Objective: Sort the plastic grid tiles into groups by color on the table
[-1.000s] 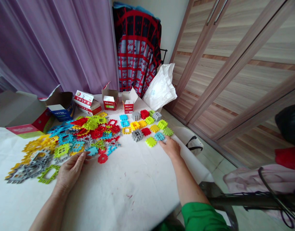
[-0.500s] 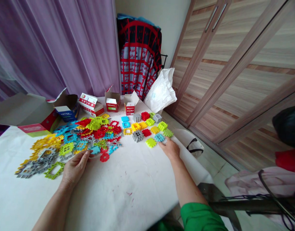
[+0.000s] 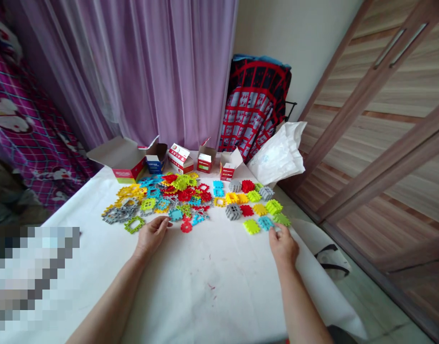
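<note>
A: Where's the R hand (image 3: pixel 284 243)?
B: R side of the worktop (image 3: pixel 205 306), fingertips at the near edge of the blue tile (image 3: pixel 266 223). Grip's part-open, gap btwn thumb & fingers; can't tell if the tile's held.
A: And what's round that tile?
B: Lime tile (image 3: pixel 251 226) just L, dk green tile (image 3: pixel 282 219) just R, yellow tile (image 3: pixel 259 209) behind. More pcs & grey stack (image 3: pixel 233 211) further L.
A: L hand (image 3: pixel 154 235)?
B: Nr the front of the mixed heap (image 3: pixel 183 195), next to the lt-blue pc (image 3: pixel 175 214). Fingers curled in, thumb close to index; can't tell exact opening or if there's anything in the grip.
A: Back of worktop?
B: Row of opened ctns, big red/green ctn (image 3: pixel 128 173) at L end, small red ctn (image 3: pixel 227 172) at R end. White bag (image 3: pixel 279 155) beyond, to the R.
</note>
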`<move>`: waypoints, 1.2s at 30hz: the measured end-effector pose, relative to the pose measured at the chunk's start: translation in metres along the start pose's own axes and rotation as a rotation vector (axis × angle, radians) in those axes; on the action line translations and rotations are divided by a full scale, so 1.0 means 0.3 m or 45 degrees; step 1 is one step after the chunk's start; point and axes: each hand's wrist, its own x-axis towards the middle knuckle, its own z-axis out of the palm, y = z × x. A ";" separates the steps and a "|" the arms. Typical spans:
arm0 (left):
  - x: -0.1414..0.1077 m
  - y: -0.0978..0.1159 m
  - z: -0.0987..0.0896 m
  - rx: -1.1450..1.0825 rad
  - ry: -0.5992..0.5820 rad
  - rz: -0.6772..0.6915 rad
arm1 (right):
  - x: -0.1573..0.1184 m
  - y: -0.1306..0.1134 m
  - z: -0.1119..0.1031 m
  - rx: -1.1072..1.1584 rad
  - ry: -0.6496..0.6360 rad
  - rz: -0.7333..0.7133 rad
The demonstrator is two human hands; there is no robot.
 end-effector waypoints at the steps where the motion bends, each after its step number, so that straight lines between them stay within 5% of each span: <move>1: -0.011 -0.001 -0.004 -0.005 -0.001 -0.001 | -0.008 -0.012 0.015 0.054 0.036 -0.055; 3: -0.030 -0.003 -0.010 -0.015 -0.004 -0.002 | -0.035 -0.063 0.046 0.164 0.069 -0.262; 8: -0.055 -0.008 -0.014 -0.032 0.007 -0.004 | -0.159 -0.309 0.104 0.462 0.035 -1.104; 12: -0.062 -0.013 -0.010 -0.012 0.025 -0.004 | -0.235 -0.499 0.141 0.538 -0.025 -1.373; 16: -0.068 -0.007 -0.012 0.048 0.006 -0.005 | -0.246 -0.587 0.198 0.556 -0.050 -1.323; 25: -0.025 0.032 0.007 0.247 -0.067 -0.019 | -0.156 -0.637 0.246 0.546 -0.005 -1.051; 36: 0.008 -0.002 0.001 0.224 -0.152 -0.012 | -0.075 -0.718 0.256 0.269 -0.270 -1.006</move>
